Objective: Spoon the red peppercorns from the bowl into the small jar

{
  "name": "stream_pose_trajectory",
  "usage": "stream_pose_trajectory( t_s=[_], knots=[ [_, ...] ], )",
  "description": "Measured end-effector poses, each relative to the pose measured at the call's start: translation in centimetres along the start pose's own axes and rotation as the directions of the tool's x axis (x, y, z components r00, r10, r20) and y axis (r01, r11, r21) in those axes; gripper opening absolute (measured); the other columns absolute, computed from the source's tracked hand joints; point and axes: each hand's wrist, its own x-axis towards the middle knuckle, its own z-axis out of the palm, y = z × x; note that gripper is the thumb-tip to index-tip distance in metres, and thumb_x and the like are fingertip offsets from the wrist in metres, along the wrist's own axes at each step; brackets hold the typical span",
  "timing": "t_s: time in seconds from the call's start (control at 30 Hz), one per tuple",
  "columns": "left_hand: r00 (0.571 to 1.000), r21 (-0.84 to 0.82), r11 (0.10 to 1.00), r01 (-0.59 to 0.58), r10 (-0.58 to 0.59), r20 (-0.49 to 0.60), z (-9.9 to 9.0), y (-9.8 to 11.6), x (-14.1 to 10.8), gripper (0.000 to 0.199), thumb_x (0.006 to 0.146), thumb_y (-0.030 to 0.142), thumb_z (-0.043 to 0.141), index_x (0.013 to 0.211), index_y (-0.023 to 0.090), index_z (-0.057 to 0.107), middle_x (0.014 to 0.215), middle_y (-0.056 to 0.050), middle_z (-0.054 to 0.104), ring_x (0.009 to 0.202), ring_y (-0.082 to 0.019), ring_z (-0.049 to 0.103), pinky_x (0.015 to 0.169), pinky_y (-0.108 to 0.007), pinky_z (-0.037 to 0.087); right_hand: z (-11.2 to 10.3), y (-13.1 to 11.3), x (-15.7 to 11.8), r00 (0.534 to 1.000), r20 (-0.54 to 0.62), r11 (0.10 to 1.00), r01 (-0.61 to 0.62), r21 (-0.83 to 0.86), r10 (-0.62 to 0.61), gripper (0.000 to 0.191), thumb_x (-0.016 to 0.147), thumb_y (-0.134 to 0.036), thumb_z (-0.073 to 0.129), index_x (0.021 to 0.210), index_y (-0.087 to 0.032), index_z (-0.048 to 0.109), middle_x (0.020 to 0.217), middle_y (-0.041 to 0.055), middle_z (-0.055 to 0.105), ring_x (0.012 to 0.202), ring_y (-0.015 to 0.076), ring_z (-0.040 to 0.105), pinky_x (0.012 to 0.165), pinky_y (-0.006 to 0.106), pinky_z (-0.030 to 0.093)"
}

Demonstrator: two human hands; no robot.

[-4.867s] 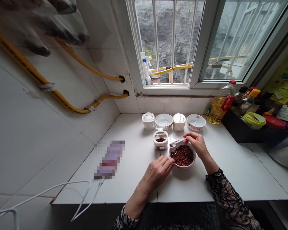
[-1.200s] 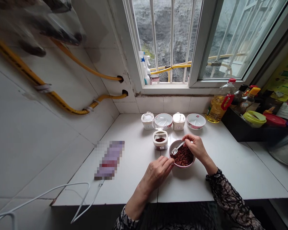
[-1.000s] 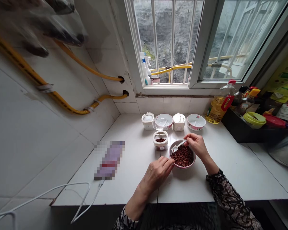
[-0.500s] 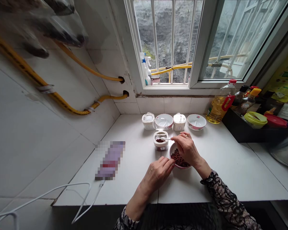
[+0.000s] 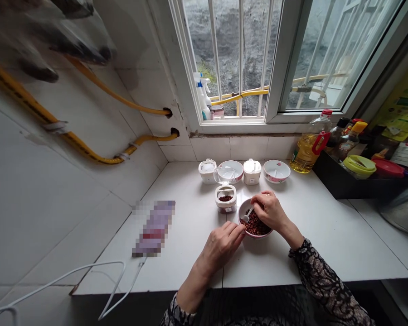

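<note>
My right hand (image 5: 271,213) is closed round the handle of a small white spoon (image 5: 247,216), whose scoop dips among reddish-brown dried bits (image 5: 255,227), perhaps peppercorns. They lie in a round bowl (image 5: 240,208) with a pale rim. At the bowl's near left edge, my left hand (image 5: 222,244) grips the rim with its fingertips. Just left of the bowl stands a small seasoning jar (image 5: 225,207), its clear lid raised and similar dark red bits inside.
Behind stand two lidded white jars (image 5: 207,172) (image 5: 252,172) and two floral bowls (image 5: 233,167) (image 5: 276,171). At right are an oil bottle (image 5: 308,151) and a black box (image 5: 336,181) of condiments. A blurred-out purple object (image 5: 153,231) with a white cable (image 5: 122,271) lies left.
My right hand has brought the spoon from over the open jar down into the bowl. My left hand stays at the bowl's rim. The view has shifted slightly.
</note>
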Motion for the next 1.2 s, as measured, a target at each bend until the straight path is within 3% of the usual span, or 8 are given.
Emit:
stream_pose_trajectory(
  t_s=[0.1,0.33,0.43,0.6,0.7,0.8,1.0,1.2],
  knots=[
    [1.0,0.003,1.0,-0.005,0.005,0.002,0.0,0.0,0.0,0.014,0.104,0.02,0.042,0.106,0.017,0.055,0.081,-0.003,0.065,0.071,-0.016,0.062,0.059,-0.026,0.05,0.0,-0.1,0.0,0.996,-0.021,0.994,-0.089,0.068,0.091,0.021,0.079,-0.014,0.048,0.071,-0.022,0.065,0.073,0.0029,0.074,0.074,0.0198,0.065,0.089,0.038,0.047],
    [1.0,0.005,1.0,-0.005,0.005,0.006,0.0,-0.1,-0.1,0.012,0.102,0.019,0.044,0.107,0.017,0.055,0.081,-0.003,0.065,0.072,-0.016,0.062,0.059,-0.025,0.051,-1.1,0.0,0.3,0.947,0.038,0.901,-0.316,0.298,0.32,0.019,0.075,-0.018,0.047,0.07,-0.021,0.066,0.054,-0.0018,0.064,0.054,0.0156,0.06,0.059,0.026,0.047],
    [1.0,0.008,1.0,-0.006,0.005,0.008,0.1,-0.2,-0.2,0.013,0.102,0.02,0.044,0.107,0.017,0.055,0.081,-0.003,0.065,0.072,-0.016,0.062,0.059,-0.025,0.051,-1.1,0.2,0.3,0.952,0.004,0.918,-0.296,0.264,0.306,0.02,0.076,-0.019,0.047,0.07,-0.021,0.066,0.057,-0.0008,0.066,0.057,0.0165,0.061,0.063,0.028,0.048],
    [1.0,0.017,1.0,0.004,-0.004,0.017,0.1,-0.2,-0.2,0.014,0.103,0.02,0.043,0.108,0.017,0.056,0.08,-0.003,0.064,0.072,-0.016,0.062,0.059,-0.025,0.051,-0.5,0.7,0.1,0.979,-0.094,0.983,-0.173,0.068,0.179,0.02,0.077,-0.018,0.049,0.067,-0.023,0.066,0.071,0.0019,0.073,0.076,0.02,0.064,0.09,0.037,0.046],
    [1.0,0.008,1.0,0.004,-0.004,0.012,0.0,-0.1,-0.2,0.013,0.102,0.019,0.044,0.107,0.017,0.056,0.08,-0.003,0.064,0.072,-0.016,0.062,0.059,-0.025,0.051,-0.3,0.8,0.1,0.982,-0.089,0.985,-0.161,0.061,0.166,0.021,0.078,-0.018,0.048,0.068,-0.023,0.066,0.072,0.0018,0.073,0.076,0.0198,0.064,0.093,0.038,0.045],
    [1.0,0.006,1.0,-0.005,0.005,0.005,0.0,-0.1,-0.1,0.012,0.102,0.019,0.044,0.107,0.017,0.056,0.08,-0.003,0.064,0.072,-0.017,0.062,0.057,-0.025,0.05,-0.6,0.6,0.2,0.978,-0.068,0.976,-0.188,0.112,0.196,0.02,0.077,-0.019,0.048,0.067,-0.023,0.065,0.063,0.0006,0.07,0.066,0.0184,0.063,0.088,0.036,0.047],
    [1.0,0.013,1.0,0.001,-0.001,0.012,0.1,-0.1,-0.1,0.015,0.103,0.02,0.042,0.107,0.017,0.057,0.08,-0.003,0.064,0.072,-0.016,0.062,0.059,-0.025,0.051,-1.0,0.4,0.3,0.941,0.0,0.892,-0.32,0.319,0.337,0.018,0.073,-0.021,0.048,0.069,-0.021,0.066,0.053,-0.0014,0.064,0.053,0.016,0.06,0.059,0.027,0.048],
    [1.0,0.006,1.0,0.006,-0.006,0.007,0.1,-0.1,-0.2,0.016,0.104,0.021,0.041,0.106,0.017,0.056,0.08,-0.003,0.065,0.072,-0.016,0.062,0.058,-0.025,0.05,-0.7,0.3,0.7,0.902,-0.022,0.769,-0.354,0.533,0.431,0.017,0.079,-0.031,0.055,0.079,-0.018,0.066,0.063,0.0036,0.071,0.06,0.0182,0.067,0.061,0.029,0.054]
  ],
)
